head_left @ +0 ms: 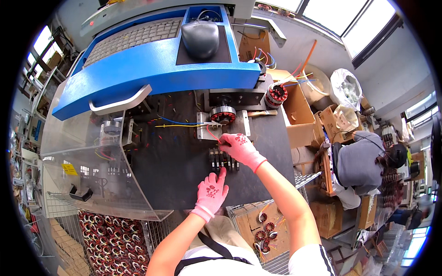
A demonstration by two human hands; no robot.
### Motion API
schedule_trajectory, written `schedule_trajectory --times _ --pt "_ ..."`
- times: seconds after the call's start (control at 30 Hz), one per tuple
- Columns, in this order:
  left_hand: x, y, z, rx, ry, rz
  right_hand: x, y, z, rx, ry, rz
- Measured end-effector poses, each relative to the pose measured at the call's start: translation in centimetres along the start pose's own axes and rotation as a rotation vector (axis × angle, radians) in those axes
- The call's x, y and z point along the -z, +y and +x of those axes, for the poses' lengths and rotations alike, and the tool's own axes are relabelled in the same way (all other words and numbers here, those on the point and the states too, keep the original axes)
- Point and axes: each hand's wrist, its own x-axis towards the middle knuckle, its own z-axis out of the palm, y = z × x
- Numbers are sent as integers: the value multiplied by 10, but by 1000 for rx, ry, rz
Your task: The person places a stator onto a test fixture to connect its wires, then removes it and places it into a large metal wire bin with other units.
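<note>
Head view. We noted both hands in pink gloves over a dark counter (184, 170). The right hand (240, 148) was curled, its fingertips pinching a red wire (212, 134) that ran up to a wound stator (223, 115) seated on a metal fixture plate (202, 131) near the back of the counter. Yellow and blue leads (177, 123) stretched left from the same stator. The left hand (212, 192) lay mostly flat, fingers loose and grasping nothing, its index fingertip touching the near end of a row of small black clips (223, 161) set between the two hands.

Behind the stator stood a blue machine console (152, 69) with a keyboard (133, 37), a grey mouse (200, 37) and a grey handle (120, 102). A second stator (276, 95) with coloured leads sat to the right, just beside an open cardboard box (299, 115). A clear plastic guard (87, 156) covered the left side of the counter. Below left, a wire basket (113, 239) held many wound stators. Another basket (264, 227) at lower right held a few more. At far right, another person (363, 163) in a grey top bent over separate work, well apart from us.
</note>
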Motion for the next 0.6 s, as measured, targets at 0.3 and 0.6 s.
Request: schedule_trajectory --times 0.3,0.6 --pt "-24 2 5 -30 -77 231 -17 12 3 117 42 -206" --pt "16 -13 29 169 430 -758 -19 14 -7 59 95 -99"
